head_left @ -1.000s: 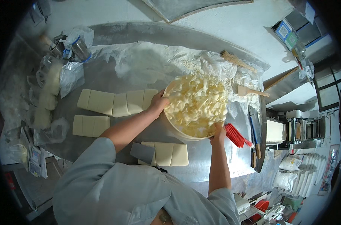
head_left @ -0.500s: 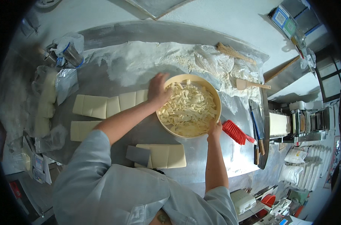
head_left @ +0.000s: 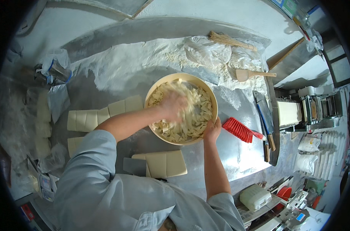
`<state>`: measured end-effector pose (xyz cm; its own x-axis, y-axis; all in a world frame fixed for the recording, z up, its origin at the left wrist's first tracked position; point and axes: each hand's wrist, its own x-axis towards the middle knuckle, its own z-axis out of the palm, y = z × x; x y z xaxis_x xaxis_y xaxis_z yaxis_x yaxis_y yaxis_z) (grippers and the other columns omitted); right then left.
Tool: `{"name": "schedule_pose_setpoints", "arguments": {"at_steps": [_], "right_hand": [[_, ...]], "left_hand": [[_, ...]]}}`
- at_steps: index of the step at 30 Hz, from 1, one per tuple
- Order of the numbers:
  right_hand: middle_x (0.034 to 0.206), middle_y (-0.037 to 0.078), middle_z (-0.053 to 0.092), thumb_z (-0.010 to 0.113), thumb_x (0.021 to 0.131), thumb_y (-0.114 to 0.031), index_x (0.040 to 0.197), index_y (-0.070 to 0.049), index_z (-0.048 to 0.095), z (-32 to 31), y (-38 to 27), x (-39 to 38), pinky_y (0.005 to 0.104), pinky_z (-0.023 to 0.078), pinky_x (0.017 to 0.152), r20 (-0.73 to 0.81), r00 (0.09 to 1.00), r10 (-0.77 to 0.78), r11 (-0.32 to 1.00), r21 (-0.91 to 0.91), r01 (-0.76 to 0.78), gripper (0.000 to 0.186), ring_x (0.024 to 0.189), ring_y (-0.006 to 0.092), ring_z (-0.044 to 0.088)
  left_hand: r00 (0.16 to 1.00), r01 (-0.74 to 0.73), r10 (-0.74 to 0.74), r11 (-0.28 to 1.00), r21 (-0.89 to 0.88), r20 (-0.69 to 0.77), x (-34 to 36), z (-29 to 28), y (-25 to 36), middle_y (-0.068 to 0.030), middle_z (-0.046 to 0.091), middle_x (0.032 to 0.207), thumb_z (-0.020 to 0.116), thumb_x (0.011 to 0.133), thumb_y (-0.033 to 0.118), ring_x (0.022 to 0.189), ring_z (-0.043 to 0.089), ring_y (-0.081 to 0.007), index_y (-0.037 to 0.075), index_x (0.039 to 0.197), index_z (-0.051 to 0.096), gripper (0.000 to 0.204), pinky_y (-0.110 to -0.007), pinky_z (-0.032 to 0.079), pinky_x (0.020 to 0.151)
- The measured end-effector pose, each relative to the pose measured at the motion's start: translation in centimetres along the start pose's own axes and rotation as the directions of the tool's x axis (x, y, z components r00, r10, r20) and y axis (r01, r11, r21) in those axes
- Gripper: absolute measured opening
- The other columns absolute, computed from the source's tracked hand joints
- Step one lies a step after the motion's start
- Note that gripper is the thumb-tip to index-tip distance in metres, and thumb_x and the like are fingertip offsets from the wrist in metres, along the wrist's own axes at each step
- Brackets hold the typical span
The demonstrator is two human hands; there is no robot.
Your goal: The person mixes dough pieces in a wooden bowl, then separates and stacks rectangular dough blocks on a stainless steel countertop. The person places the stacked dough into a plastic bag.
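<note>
A round sieve with a pale yellow rim sits over the metal worktop, holding many flat, cut strips of dough. My left hand is inside it among the strips, and motion smears its fingers. On the sieve's right side, my right hand grips the rim. Nearer to me lies a thick pale dough sheet, with a grey flat scraper at its left end. More dough sheets are laid out left of the sieve, partly behind my left forearm.
A red brush and long knives lie to the right. Flour covers the worktop's back, with a plastic bag, a straw whisk and a wooden paddle. A machine stands beyond the right edge.
My left hand has gone from the sieve's left rim into the dough strips, which are now stirred up with part of the grey bottom showing. My right hand stays on the rim.
</note>
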<state>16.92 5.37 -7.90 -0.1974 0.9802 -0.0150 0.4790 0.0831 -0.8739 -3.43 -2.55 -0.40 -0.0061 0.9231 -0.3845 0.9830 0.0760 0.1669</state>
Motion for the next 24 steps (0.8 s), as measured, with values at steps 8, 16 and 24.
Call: {"name": "schedule_pose_setpoints", "arguments": {"at_steps": [8, 16, 24], "right_hand": [[0.092, 0.018, 0.056, 0.050, 0.077, -0.009, 0.108, -0.006, 0.056, -0.3, -1.2, -0.1, 0.0422, 0.040, 0.078, 0.079, 0.997, 0.006, 0.980, 0.196, -0.021, 0.031, 0.087, 0.0350, 0.051], [0.093, 0.020, 0.056, 0.049, 0.077, -0.009, 0.107, -0.006, 0.055, 0.1, -0.9, -0.4, 0.0432, 0.040, 0.078, -0.026, 1.000, -0.004, 1.000, -0.013, 0.004, 0.031, 0.087, 0.0363, 0.051], [0.090, 0.018, 0.055, 0.052, 0.078, -0.011, 0.107, -0.006, 0.056, -0.1, -1.4, -0.9, 0.0415, 0.040, 0.077, -0.041, 0.999, -0.036, 0.999, -0.009, 0.036, 0.030, 0.087, 0.0347, 0.050]], "left_hand": [[0.963, 0.069, -0.023, 0.984, -0.164, 0.270, -3.9, -5.5, -1.5, -0.0213, 0.022, 0.138, 0.068, 0.065, 0.034, 0.123, 0.030, -0.0370, 0.025, 0.123, 0.051, 0.062, -0.047, 0.025, 0.104], [0.960, -0.081, 0.123, 0.982, 0.168, -0.253, 3.6, 1.3, 3.4, -0.0175, 0.028, 0.135, 0.067, 0.061, 0.039, 0.131, 0.018, -0.0370, 0.019, 0.119, 0.052, 0.063, -0.053, 0.025, 0.102], [0.979, -0.161, 0.164, 0.986, 0.030, -0.118, -0.5, 1.9, -2.4, -0.0134, 0.028, 0.136, 0.069, 0.060, 0.037, 0.127, 0.025, -0.0350, 0.015, 0.116, 0.054, 0.061, -0.048, 0.032, 0.098]]}}
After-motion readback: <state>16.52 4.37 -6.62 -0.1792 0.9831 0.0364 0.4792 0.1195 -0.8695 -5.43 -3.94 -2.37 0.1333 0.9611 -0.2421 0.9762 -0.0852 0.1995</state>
